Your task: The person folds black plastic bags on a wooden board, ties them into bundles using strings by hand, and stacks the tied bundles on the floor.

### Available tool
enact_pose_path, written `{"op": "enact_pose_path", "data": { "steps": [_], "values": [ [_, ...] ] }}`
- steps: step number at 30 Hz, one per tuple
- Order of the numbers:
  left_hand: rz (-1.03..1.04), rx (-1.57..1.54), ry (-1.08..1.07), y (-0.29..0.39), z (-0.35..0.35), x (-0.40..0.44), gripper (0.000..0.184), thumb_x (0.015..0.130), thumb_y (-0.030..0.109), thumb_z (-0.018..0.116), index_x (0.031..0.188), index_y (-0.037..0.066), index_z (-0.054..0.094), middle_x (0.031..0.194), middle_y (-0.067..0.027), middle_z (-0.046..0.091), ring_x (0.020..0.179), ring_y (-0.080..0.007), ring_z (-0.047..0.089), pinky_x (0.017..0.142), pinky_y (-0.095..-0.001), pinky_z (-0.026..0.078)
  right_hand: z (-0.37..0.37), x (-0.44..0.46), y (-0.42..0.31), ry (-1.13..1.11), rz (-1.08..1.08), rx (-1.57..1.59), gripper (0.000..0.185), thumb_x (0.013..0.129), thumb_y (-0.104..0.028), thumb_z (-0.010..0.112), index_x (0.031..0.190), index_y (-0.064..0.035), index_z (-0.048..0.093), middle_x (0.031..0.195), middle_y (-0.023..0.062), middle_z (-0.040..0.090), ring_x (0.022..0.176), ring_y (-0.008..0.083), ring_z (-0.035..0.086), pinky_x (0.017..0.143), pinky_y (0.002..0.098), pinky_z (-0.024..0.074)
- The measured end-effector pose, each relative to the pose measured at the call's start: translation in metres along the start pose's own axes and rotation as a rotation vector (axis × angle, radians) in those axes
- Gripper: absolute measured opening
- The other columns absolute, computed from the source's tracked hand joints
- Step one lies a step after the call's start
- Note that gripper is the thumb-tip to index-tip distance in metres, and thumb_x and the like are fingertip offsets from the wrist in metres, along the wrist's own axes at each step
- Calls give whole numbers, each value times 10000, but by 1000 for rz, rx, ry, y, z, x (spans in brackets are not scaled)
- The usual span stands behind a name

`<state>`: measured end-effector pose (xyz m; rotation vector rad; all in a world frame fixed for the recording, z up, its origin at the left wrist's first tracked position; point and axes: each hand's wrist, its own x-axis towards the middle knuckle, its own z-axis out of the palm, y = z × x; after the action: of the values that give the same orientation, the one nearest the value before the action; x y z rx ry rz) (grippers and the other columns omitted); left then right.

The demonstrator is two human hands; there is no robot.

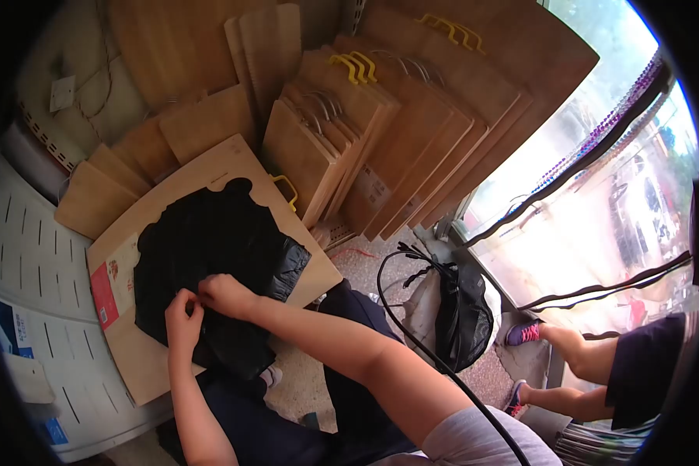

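A crumpled black plastic bag (210,241) lies spread over a light wooden board (241,167) that has a yellow handle and a red and white label. Over the lower part of the bag, my left hand (184,317) is closed, its thumb and fingertips pinched on the black plastic. Just to its right, nearly touching it, my right hand (227,297) is also closed, fingers curled at the plastic. The fingertips of both hands are partly hidden.
Wooden boards (412,140), some with yellow handles, lean at the back. Grey slotted metal shelving (35,241) is at the left. A black bag (464,318) stands on the floor at the right, near a cable. Another person's legs (571,349) show at the far right by the window.
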<state>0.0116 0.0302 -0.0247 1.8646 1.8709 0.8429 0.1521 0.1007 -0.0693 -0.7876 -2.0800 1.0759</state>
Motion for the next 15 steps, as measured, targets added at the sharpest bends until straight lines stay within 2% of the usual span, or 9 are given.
{"op": "enact_pose_path", "data": {
  "steps": [1,2,6,9,11,13,15],
  "values": [
    [5,-2,2,-1,1,1,67,819,-7,581,842,-9,519,752,-148,587,700,-276,602,649,-343,468,6,0,0,106,-128,-146,92,792,-91,631,807,0,630,772,179,635,723,326,650,649,398,531],
    [-17,-39,8,-1,2,1,63,821,-3,582,844,-7,524,747,-147,588,696,-278,606,646,-343,466,12,-2,1,96,-88,-90,87,773,-96,635,791,-13,619,798,174,623,796,361,621,701,431,518],
    [-31,-23,58,3,0,0,61,812,3,585,845,-1,534,729,-150,591,692,-309,618,643,-358,470,17,-3,0,169,-115,-69,55,751,-72,623,771,-21,619,785,159,632,777,353,632,682,430,519],
    [25,155,53,3,2,0,113,774,-7,589,880,17,560,900,-158,594,856,-366,599,710,-412,479,15,-2,-2,202,-60,-6,70,745,-92,624,768,-25,625,754,171,628,745,373,628,664,434,517],
    [129,189,169,8,6,-1,149,761,-12,605,901,28,574,964,-155,567,891,-368,581,729,-428,478,11,-4,-3,205,-49,-20,99,789,-108,617,830,-23,646,699,150,618,697,300,651,628,394,519],
    [177,219,205,5,8,-2,170,749,-13,623,907,33,580,953,-151,555,873,-368,581,728,-430,483,-2,-2,-6,1,252,221,127,850,-141,612,881,-30,667,688,79,609,623,186,626,572,319,502],
    [179,198,247,5,6,-2,159,742,-9,638,885,37,588,926,-151,559,851,-367,583,722,-422,485,1,-2,6,-117,505,704,176,849,-210,638,884,-44,684,732,43,619,642,160,601,579,294,500]
  ]
}}
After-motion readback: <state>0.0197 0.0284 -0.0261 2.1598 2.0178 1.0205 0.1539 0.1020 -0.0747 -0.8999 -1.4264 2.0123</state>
